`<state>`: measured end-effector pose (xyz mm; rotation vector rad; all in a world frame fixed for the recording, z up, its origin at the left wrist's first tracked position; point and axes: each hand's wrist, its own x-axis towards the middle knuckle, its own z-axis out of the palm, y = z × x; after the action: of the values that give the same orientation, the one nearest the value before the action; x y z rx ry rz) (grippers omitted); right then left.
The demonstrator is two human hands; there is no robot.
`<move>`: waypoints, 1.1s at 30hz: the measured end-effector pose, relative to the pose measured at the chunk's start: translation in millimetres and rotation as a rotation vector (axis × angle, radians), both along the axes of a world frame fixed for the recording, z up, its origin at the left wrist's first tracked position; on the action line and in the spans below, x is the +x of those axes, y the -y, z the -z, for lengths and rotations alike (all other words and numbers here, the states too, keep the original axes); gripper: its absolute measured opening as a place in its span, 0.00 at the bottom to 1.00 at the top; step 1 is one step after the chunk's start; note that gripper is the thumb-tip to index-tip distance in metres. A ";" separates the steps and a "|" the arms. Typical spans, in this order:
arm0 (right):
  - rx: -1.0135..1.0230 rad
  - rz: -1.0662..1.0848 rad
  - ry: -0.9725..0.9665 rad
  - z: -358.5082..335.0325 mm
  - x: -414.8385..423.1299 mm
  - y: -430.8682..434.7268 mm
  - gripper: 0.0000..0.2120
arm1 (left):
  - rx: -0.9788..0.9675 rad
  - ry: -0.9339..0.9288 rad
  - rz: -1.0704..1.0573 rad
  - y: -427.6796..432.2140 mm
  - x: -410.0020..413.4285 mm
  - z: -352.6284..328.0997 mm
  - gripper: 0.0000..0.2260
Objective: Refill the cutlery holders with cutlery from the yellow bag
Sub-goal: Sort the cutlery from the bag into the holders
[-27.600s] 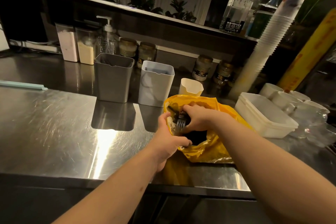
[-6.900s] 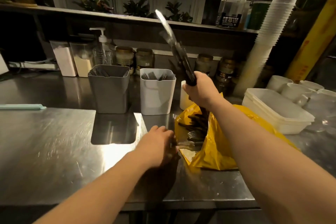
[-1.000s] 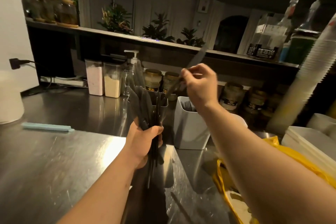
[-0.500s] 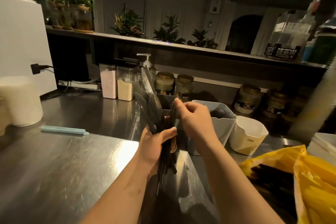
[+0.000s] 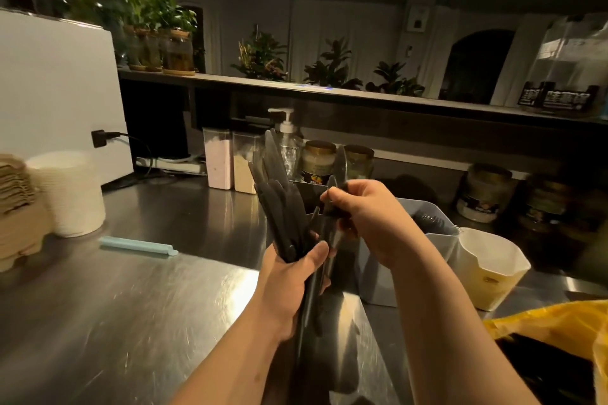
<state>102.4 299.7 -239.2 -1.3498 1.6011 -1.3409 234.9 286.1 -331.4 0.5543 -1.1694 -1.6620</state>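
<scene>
My left hand (image 5: 289, 283) is closed around a bundle of black plastic knives (image 5: 279, 207), held upright above the steel counter. My right hand (image 5: 365, 214) pinches one more black knife (image 5: 339, 174) right beside the bundle. Behind my hands stands the grey cutlery holder (image 5: 307, 192), mostly hidden. To its right is the white cutlery holder (image 5: 437, 223) with black forks inside. The yellow bag (image 5: 552, 322) lies open at the lower right, dark cutlery showing in it.
A small cream cup (image 5: 490, 270) stands right of the white holder. Jars, two canisters (image 5: 230, 161) and a pump bottle (image 5: 286, 135) line the back wall. Stacked paper cups (image 5: 69, 194) and cardboard trays (image 5: 16, 207) sit at the left, a pale blue strip (image 5: 138, 245) near them.
My view has shifted left and slightly up, so the bag slid toward the right edge. My right hand has closed on a knife next to the bundle in my left hand.
</scene>
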 end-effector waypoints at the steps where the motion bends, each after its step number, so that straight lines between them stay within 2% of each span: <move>1: -0.027 0.017 0.033 -2.6 -0.2 0.8 0.09 | -0.002 -0.002 0.003 1.3 0.9 -0.6 0.08; 4: -0.077 0.065 0.131 -3.2 -7.3 2.0 0.10 | -0.053 0.065 -0.023 3.1 2.3 2.3 0.03; 8: 0.027 -0.127 0.238 5.2 -9.9 -0.7 0.13 | -0.053 0.049 -0.060 4.3 -1.6 3.3 0.03; 9: 0.044 -0.170 0.231 7.3 -8.6 -1.5 0.12 | -0.050 0.041 -0.077 5.7 -1.6 3.3 0.02; 11: 0.034 -0.166 0.094 7.0 -6.1 -3.2 0.07 | -0.048 0.049 -0.107 8.5 -1.2 3.8 0.02; 13: -0.044 -0.077 -0.065 0.0 -3.9 -7.2 0.03 | -0.054 0.039 -0.107 9.7 -1.4 3.8 0.04; 14: -0.105 -0.033 -0.067 -4.3 -3.3 -8.5 0.03 | -0.059 0.019 -0.107 10.1 -1.1 4.3 0.05; 18: -0.433 0.121 0.225 -16.0 -8.1 -11.0 0.05 | -0.051 -0.018 -0.158 16.0 0.5 8.5 0.09; 21: -0.584 0.286 0.289 -7.8 -13.9 -3.8 0.07 | -0.034 -0.001 -0.125 16.0 0.6 11.4 0.10; 24: -0.516 0.335 0.134 5.6 -15.8 7.3 0.07 | -0.027 0.020 -0.084 14.1 0.5 11.7 0.13; 27: -0.256 0.303 -0.256 12.4 -15.6 12.0 0.03 | -0.026 0.005 -0.052 12.8 1.1 9.4 0.13; 29: -0.118 0.275 -0.542 10.1 -13.3 11.0 0.14 | -0.046 0.022 -0.036 11.0 1.1 8.5 0.14; 30: -0.070 0.263 -0.607 7.8 -11.2 9.1 0.22 | -0.049 0.033 -0.037 10.0 1.6 8.7 0.14; 31: -0.057 0.276 -0.628 4.4 -9.4 6.3 0.27 | -0.039 0.038 -0.039 9.2 1.6 8.4 0.14; 33: -0.155 0.338 -0.612 -1.4 -7.5 -2.1 0.26 | 0.000 0.031 -0.035 10.5 1.3 8.1 0.18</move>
<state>94.9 301.8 -237.8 -1.7578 2.2490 -1.3351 236.2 275.6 -339.6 0.5992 -1.1756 -1.6287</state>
